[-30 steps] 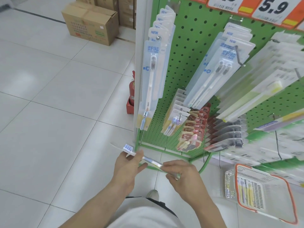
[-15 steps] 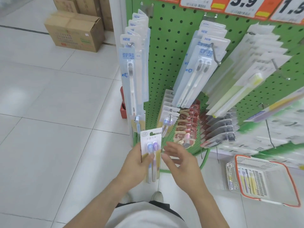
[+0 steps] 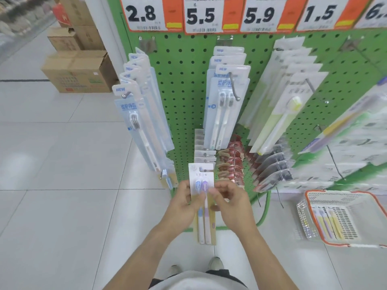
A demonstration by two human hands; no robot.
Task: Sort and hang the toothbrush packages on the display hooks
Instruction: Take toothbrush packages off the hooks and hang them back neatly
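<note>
A twin toothbrush package [image 3: 201, 181], white card with a blue and a purple brush, stands upright in front of me. My left hand [image 3: 184, 204] grips its left edge and my right hand [image 3: 230, 204] pinches its right edge. The card's top sits just before a low row of similar white packages [image 3: 204, 153] on the green pegboard [image 3: 184, 105]. Higher hooks carry blue single-brush packs [image 3: 138, 114], twin packs [image 3: 226, 97] and pale green packs [image 3: 289, 101].
A red-rimmed white basket [image 3: 310, 208] holding several toothbrush packages lies on the floor at right. Red packs [image 3: 230, 164] and dark packs [image 3: 274, 168] hang low on the board. Price tags line the top. Cardboard boxes [image 3: 79, 72] stand back left on the tiled floor.
The package was lying flat between my hands; it now stands upright, raised toward the low hook row. My right hand has closed on its right edge. My view has tilted up.
</note>
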